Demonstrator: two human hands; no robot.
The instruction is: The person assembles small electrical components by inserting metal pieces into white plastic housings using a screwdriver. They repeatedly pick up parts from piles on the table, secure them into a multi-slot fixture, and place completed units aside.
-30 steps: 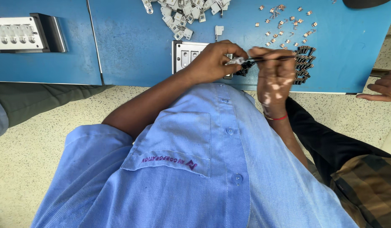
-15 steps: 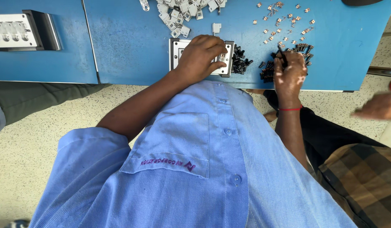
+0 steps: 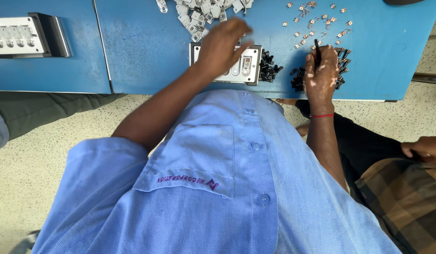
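Note:
My left hand [image 3: 225, 44] reaches over a white switch plate [image 3: 248, 66] on the blue table [image 3: 133, 47], fingers spread, stretched toward a heap of small silver metal pieces [image 3: 199, 11]. It holds nothing that I can see. My right hand [image 3: 321, 75] grips a thin dark tool [image 3: 316, 49] and rests on a pile of small black parts [image 3: 298, 80]. A second clump of black parts [image 3: 268, 66] lies just right of the plate. Small copper clips [image 3: 321, 21] are scattered beyond the right hand.
A white multi-slot fixture on a dark base [image 3: 20, 35] sits at the far left of the table. Another person in a checked garment sits at the right, one hand [image 3: 425, 148] near their lap. Speckled floor lies below the table edge.
My left hand has left the switch plate and moved up toward the silver pieces. My right hand lowered with the tool onto the black parts. The other person's hand dropped from the table's right edge.

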